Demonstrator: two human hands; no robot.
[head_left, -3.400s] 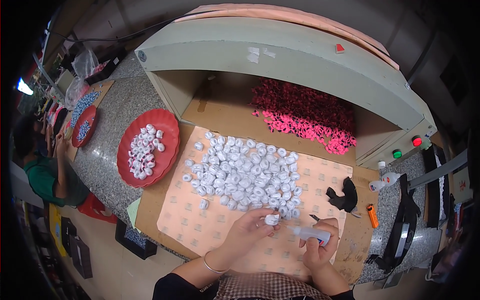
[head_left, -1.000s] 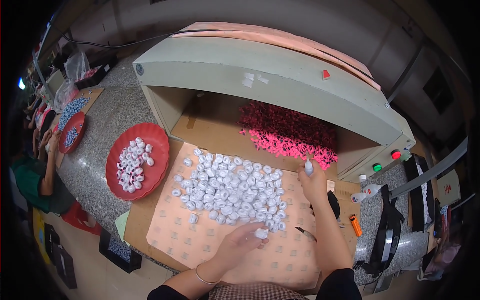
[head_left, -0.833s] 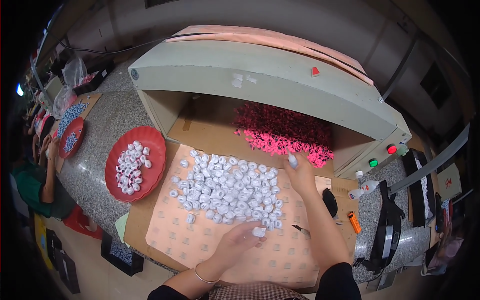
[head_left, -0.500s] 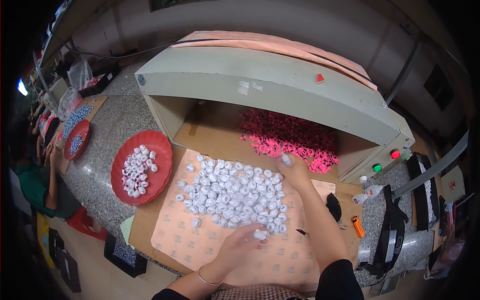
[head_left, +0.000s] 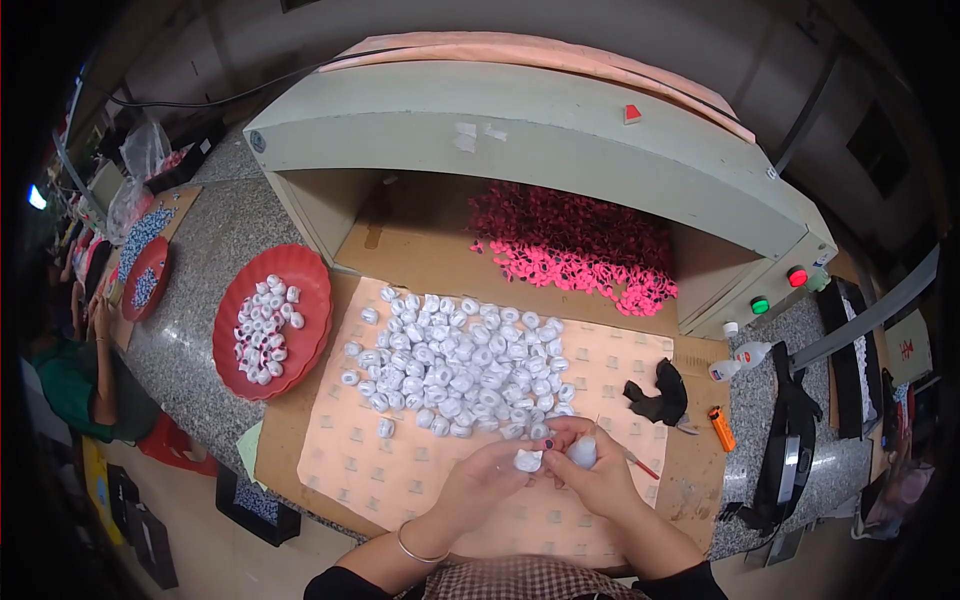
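- At the near edge of the peach-coloured patterned mat (head_left: 400,470), the left hand (head_left: 490,480) pinches a small white ring-shaped piece (head_left: 526,461) between its fingertips; a thin bracelet sits on that wrist.
- Right hand (head_left: 595,470) is closed around a small pale rounded bottle (head_left: 581,452), held just beside the white piece; the two hands touch.
- Beyond the hands, a loose heap of small white ring-shaped pieces (head_left: 450,365) covers the middle of the mat, its near edge close to the fingers.
- Left of the mat, a round red plastic plate (head_left: 300,290) holds more white pieces with dark spots.
- Behind the heap, a mass of small bright pink pieces (head_left: 580,255) lies under a grey-green box-shaped hood (head_left: 520,150), which bears a red button and a green button on its right end.
- Right of the hands lie a black crumpled piece (head_left: 660,392), a thin red-tipped tool (head_left: 640,464), an orange lighter (head_left: 722,428) and a small white squeeze bottle (head_left: 740,356), all clear of the hands.
- Brown cardboard sheet (head_left: 290,440) underlies the mat on a speckled grey stone counter (head_left: 190,330).
- Far left, a second red plate (head_left: 145,280) of pieces stands beside another person's arm.
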